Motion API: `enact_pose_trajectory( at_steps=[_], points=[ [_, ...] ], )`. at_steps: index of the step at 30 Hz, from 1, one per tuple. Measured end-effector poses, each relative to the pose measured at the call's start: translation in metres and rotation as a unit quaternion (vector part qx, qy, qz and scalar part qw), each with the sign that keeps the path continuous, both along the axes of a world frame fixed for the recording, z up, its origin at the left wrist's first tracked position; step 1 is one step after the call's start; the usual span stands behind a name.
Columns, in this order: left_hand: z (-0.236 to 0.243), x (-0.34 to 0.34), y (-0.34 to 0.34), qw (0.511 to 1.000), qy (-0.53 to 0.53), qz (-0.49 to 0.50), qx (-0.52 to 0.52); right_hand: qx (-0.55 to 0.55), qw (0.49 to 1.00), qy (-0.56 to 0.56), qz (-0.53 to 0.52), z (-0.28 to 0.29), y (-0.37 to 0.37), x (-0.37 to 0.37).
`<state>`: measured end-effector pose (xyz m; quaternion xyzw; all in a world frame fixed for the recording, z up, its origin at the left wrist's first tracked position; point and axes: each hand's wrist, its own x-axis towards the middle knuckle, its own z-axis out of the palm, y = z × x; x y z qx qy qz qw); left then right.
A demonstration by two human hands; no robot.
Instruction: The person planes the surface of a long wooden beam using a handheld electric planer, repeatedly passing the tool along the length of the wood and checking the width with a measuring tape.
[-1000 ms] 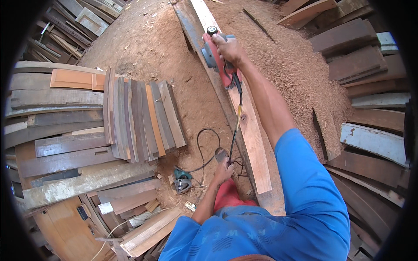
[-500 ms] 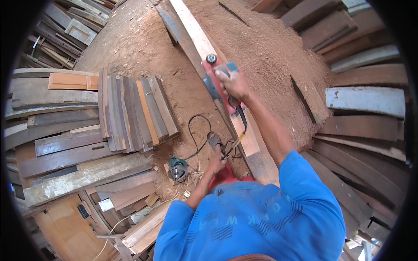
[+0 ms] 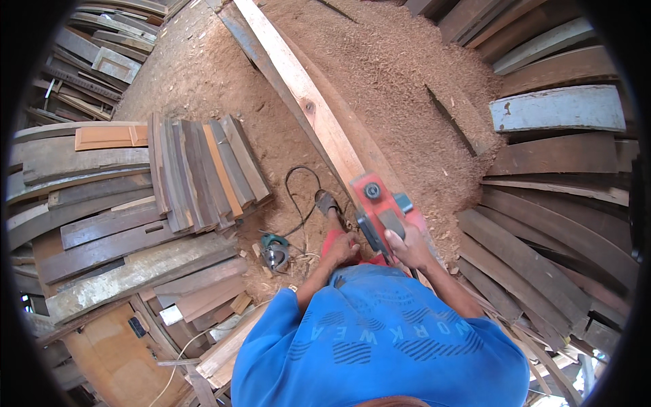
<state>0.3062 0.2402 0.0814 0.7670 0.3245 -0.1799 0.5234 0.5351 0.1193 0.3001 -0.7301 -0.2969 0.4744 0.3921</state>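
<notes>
My right hand (image 3: pixel 411 248) is wrapped round the rear handle of a red and dark electric planer (image 3: pixel 375 187), close to my body. The planer sits over the near end of a long pale wooden board (image 3: pixel 290 76), which stretches away to the far left. A dark knot shows on the board's freshly pale face. My left hand (image 3: pixel 344 249) is low beside my red-clad leg, fingers curled. Whether the planer's cord is in it is hidden. The board rests on a darker beam (image 3: pixel 252 49).
A teal circular saw (image 3: pixel 274 252) lies on the ground left of my leg, near a looped black cord (image 3: pixel 288 197). Stacked planks (image 3: pixel 203 169) stand at left, more boards (image 3: pixel 556 156) at right. Wood shavings (image 3: pixel 400 88) cover the ground.
My right hand has pulled the planer back along the board towards my body, exposing the knot. The left hand has shifted slightly; the cord seen in it before no longer shows there.
</notes>
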Motion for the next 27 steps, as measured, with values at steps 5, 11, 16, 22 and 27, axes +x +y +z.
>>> enact_pose_trajectory(
  at_steps=[5,11,16,22,27],
  points=[
    [0.021,-0.004,0.017,0.995,-0.017,0.093,0.024,0.094,0.993,-0.057,-0.034,-0.018,0.123,0.019],
    [0.012,-0.014,0.054,0.987,-0.027,0.148,0.063,0.088,0.996,-0.028,0.008,0.001,0.278,0.076],
    [0.028,0.023,0.084,0.957,-0.109,0.268,-0.012,0.154,0.986,-0.009,-0.055,-0.015,0.287,0.104],
    [0.017,0.083,0.097,0.902,-0.135,0.409,0.015,0.137,0.979,0.084,-0.125,0.002,0.127,0.098],
    [0.071,0.169,0.065,0.894,-0.006,0.345,0.286,0.049,0.985,-0.018,-0.168,-0.011,0.012,0.075]
  ],
)
